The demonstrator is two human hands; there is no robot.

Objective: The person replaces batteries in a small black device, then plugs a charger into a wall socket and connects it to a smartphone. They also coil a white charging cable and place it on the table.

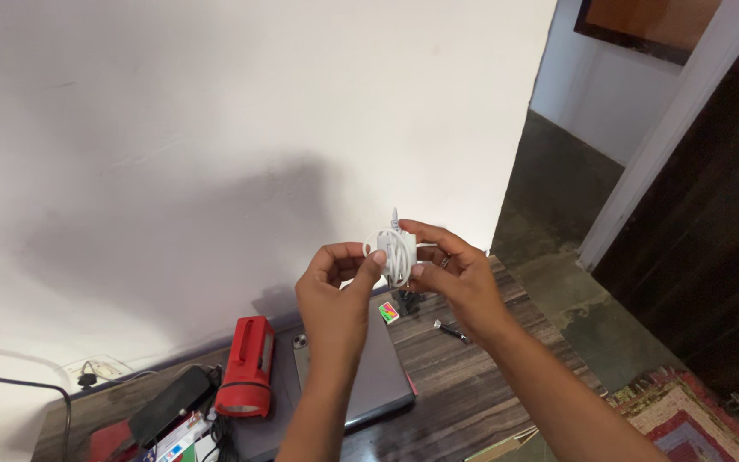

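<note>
Near edge of the worktop [472,385]: grey laptop [369,376], red torch [247,368] beside it. Above them, left hand [335,295] and right hand [455,269] both raised, each grip pinching one white charger with coiled cable [397,252] between thumb and fingers. Behind: white wall [215,128].

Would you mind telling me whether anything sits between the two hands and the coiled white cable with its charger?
Nothing visible does. The left hand and right hand both grip the white charger and cable bundle directly, fingertips on it, held up in front of the white wall, above the laptop on the wooden table.
</note>
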